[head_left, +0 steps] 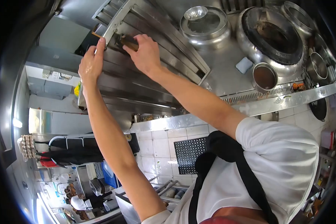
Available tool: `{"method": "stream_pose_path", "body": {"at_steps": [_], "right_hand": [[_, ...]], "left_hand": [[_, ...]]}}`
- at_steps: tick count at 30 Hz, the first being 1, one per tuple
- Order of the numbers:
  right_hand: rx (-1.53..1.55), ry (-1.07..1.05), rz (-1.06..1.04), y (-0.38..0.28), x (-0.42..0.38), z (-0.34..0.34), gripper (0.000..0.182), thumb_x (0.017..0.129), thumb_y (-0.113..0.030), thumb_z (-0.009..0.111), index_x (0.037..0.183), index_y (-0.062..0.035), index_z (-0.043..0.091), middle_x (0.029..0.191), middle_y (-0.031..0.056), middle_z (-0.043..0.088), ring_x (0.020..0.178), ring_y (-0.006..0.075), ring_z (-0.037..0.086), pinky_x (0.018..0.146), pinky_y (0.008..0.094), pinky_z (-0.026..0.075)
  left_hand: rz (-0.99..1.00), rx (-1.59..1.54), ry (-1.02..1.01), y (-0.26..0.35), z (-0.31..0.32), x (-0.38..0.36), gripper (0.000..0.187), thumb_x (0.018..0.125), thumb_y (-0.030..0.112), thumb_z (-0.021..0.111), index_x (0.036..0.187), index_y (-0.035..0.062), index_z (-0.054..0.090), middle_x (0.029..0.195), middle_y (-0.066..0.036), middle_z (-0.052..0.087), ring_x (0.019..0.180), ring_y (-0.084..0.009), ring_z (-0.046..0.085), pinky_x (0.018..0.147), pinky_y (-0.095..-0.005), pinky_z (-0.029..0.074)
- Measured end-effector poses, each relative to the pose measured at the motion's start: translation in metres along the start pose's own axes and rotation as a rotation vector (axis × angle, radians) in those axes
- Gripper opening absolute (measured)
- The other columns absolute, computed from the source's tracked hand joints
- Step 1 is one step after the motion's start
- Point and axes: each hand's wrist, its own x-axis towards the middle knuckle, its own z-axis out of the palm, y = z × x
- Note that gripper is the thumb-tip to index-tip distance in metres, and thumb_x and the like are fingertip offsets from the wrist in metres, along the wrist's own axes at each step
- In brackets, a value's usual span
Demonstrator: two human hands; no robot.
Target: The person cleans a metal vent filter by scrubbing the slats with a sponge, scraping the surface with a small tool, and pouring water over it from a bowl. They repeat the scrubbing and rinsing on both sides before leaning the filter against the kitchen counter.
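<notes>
White tiles cover the floor [160, 143], with a black perforated mat [190, 155] lying on it. A bright strip light, probably ceiling-mounted, glows at the lower left [41, 211].

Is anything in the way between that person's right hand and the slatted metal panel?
Only the brown tool that the right hand grips; nothing else visible stands between hand and panel. The left hand is at the panel's edge, off to the side.
</notes>
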Motion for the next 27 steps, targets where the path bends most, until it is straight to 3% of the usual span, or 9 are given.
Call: {"method": "stream_pose_path", "body": {"at_steps": [3, 11, 13, 23, 25, 26, 27], "right_hand": [[0.082, -0.033, 0.035, -0.015, 0.001, 0.008, 0.029, 0.088, -0.029, 0.073, 0.101, -0.0029, 0.067, 0.096, 0.0156, 0.067, 0.094, 0.0383, 0.064, 0.081, 0.0454, 0.05], [-0.016, -0.123, 0.093, -0.019, 0.01, 0.002, 0.034, 0.087, -0.034, 0.074, 0.092, -0.0015, 0.065, 0.094, 0.0168, 0.069, 0.089, 0.0389, 0.066, 0.076, 0.0467, 0.05], [-0.032, -0.151, 0.125, -0.022, 0.014, 0.003, 0.037, 0.085, -0.037, 0.076, 0.088, -0.0019, 0.064, 0.087, 0.0162, 0.069, 0.085, 0.0387, 0.067, 0.074, 0.0467, 0.05], [-0.062, -0.021, 0.11, -0.029, 0.011, 0.012, 0.044, 0.082, -0.04, 0.078, 0.084, 0.0004, 0.062, 0.082, 0.0174, 0.068, 0.078, 0.0398, 0.067, 0.069, 0.0476, 0.05], [-0.064, -0.154, 0.217, -0.03, 0.017, 0.011, 0.051, 0.075, -0.043, 0.084, 0.089, -0.0004, 0.059, 0.099, 0.0187, 0.067, 0.095, 0.0388, 0.065, 0.08, 0.0485, 0.048], [-0.058, -0.154, 0.214, -0.031, 0.017, 0.01, 0.051, 0.075, -0.043, 0.084, 0.089, -0.0004, 0.059, 0.099, 0.0187, 0.067, 0.095, 0.0388, 0.065, 0.08, 0.0485, 0.048], [-0.087, -0.006, 0.184, -0.03, 0.014, 0.007, 0.056, 0.071, -0.043, 0.087, 0.092, -0.0011, 0.057, 0.11, 0.0193, 0.062, 0.108, 0.0389, 0.057, 0.087, 0.0503, 0.043]], "left_hand": [[0.02, 0.003, 0.022, 0.003, -0.002, -0.001, 0.08, 0.089, 0.081, 0.033, 0.106, 0.011, 0.068, 0.112, -0.022, 0.069, 0.114, -0.0437, 0.06, 0.097, -0.0478, 0.044], [0.026, -0.028, 0.025, 0.004, -0.001, -0.004, 0.079, 0.093, 0.078, 0.03, 0.107, 0.0114, 0.069, 0.112, -0.022, 0.069, 0.112, -0.0454, 0.059, 0.096, -0.0491, 0.044], [0.013, -0.039, 0.043, 0.006, -0.001, -0.006, 0.078, 0.094, 0.077, 0.029, 0.106, 0.0113, 0.069, 0.11, -0.022, 0.069, 0.111, -0.0454, 0.06, 0.095, -0.0487, 0.044], [0.04, -0.026, 0.047, 0.005, 0.001, -0.007, 0.074, 0.096, 0.073, 0.03, 0.112, 0.0124, 0.069, 0.109, -0.023, 0.069, 0.11, -0.0458, 0.06, 0.095, -0.0497, 0.044], [0.075, -0.037, 0.062, 0.005, 0.004, -0.009, 0.073, 0.097, 0.072, 0.029, 0.113, 0.0127, 0.069, 0.11, -0.023, 0.069, 0.111, -0.0465, 0.059, 0.095, -0.0503, 0.044], [0.106, -0.035, 0.086, 0.003, 0.002, -0.011, 0.072, 0.098, 0.07, 0.029, 0.114, 0.013, 0.068, 0.112, -0.023, 0.069, 0.112, -0.0471, 0.059, 0.095, -0.0508, 0.044], [0.112, -0.045, 0.11, 0.0, 0.002, -0.015, 0.069, 0.1, 0.067, 0.028, 0.117, 0.0127, 0.067, 0.114, -0.024, 0.068, 0.113, -0.0488, 0.057, 0.095, -0.0513, 0.043]]}}
